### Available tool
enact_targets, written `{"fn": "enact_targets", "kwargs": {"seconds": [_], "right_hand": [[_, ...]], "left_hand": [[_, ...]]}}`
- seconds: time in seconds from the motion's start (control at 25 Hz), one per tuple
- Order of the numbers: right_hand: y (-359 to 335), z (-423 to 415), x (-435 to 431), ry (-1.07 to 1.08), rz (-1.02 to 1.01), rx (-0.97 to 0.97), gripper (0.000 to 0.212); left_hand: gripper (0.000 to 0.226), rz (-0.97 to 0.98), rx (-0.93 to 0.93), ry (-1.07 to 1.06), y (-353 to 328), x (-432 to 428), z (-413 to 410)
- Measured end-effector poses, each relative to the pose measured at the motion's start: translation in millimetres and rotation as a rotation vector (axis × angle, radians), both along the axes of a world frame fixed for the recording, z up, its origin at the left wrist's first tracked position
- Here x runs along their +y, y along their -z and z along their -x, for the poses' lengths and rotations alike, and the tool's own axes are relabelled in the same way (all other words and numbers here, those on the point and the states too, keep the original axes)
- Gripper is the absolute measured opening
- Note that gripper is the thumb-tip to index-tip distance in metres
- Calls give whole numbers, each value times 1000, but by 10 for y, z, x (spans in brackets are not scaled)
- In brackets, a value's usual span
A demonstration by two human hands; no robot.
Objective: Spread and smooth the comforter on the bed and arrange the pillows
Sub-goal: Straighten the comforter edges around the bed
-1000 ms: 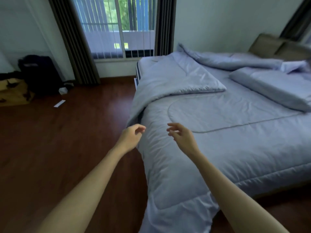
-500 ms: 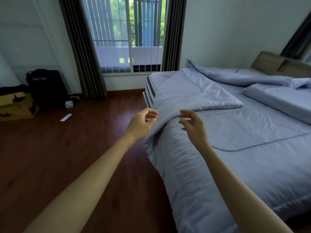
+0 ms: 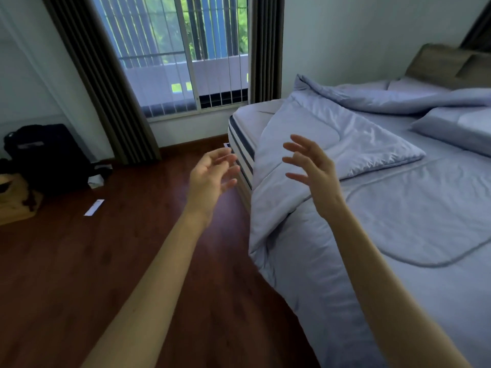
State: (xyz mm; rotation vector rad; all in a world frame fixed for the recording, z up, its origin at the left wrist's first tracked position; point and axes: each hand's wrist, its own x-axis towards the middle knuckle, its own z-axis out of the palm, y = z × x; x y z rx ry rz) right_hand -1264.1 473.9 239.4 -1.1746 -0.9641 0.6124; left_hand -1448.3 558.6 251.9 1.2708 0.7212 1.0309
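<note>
Comforter point(image 3: 398, 221) covers most of the bed in front of you, pale blue, draping down the near-left side. Its far-left corner point(image 3: 345, 150) is folded back on top of itself, and bare mattress point(image 3: 245, 123) shows beyond it, toward the window point(image 3: 186, 62). More of it is bunched in a long ridge point(image 3: 385, 99) along the far edge. One pillow point(image 3: 457, 126) lies on top at the right.

Watch this part. Catch that flap by its side instead of its corner and you'll likely tow the whole cover left, where it hangs over the edge, and it could slide to the floor point(image 3: 106, 261). Throw it hard and the pillow riding on top may get dragged along, or the far ridge may end up buried under fresh folds.

Now your hands. Your left hand point(image 3: 210, 179) is up in the air over the floor, just beside the mattress edge, its fingers point(image 3: 220, 158) spread and lightly bent, holding nothing and touching nothing. Your right hand point(image 3: 313, 179) is raised above the comforter, near the flap, its fingers point(image 3: 301, 143) splayed wide and empty. As far as I can judge, it is clear of the fabric.

Further out, a slip of paper point(image 3: 94, 207) lies on the boards and a dark bag point(image 3: 45, 155) sits at the far left.
</note>
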Motion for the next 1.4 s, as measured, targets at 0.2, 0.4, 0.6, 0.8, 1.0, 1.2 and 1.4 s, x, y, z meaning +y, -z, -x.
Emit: {"fn": "enact_targets", "kwargs": {"seconds": [0.2, 0.4, 0.6, 0.8, 1.0, 1.2, 1.4], "right_hand": [[294, -103, 844, 4, 185, 325, 37], [366, -395, 1774, 149, 212, 343, 40], [414, -681, 2643, 361, 165, 403, 41], [423, -811, 3076, 623, 137, 464, 36], [351, -1114, 3408, 810, 169, 399, 26], [627, -1663, 3667, 1038, 290, 276, 22], [966, -2130, 3907, 1235, 398, 362, 23]], "left_hand": [[29, 359, -119, 29, 317, 1043, -47], [19, 460, -58, 129, 390, 2184, -562], [16, 455, 63, 322, 355, 3362, -988], [20, 381, 165, 467, 241, 4009, -1527], [25, 207, 227, 757, 220, 4101, -2282], [24, -68, 308, 898, 438, 4341, -3142], [23, -94, 451, 1001, 824, 4467, -3812]]}}
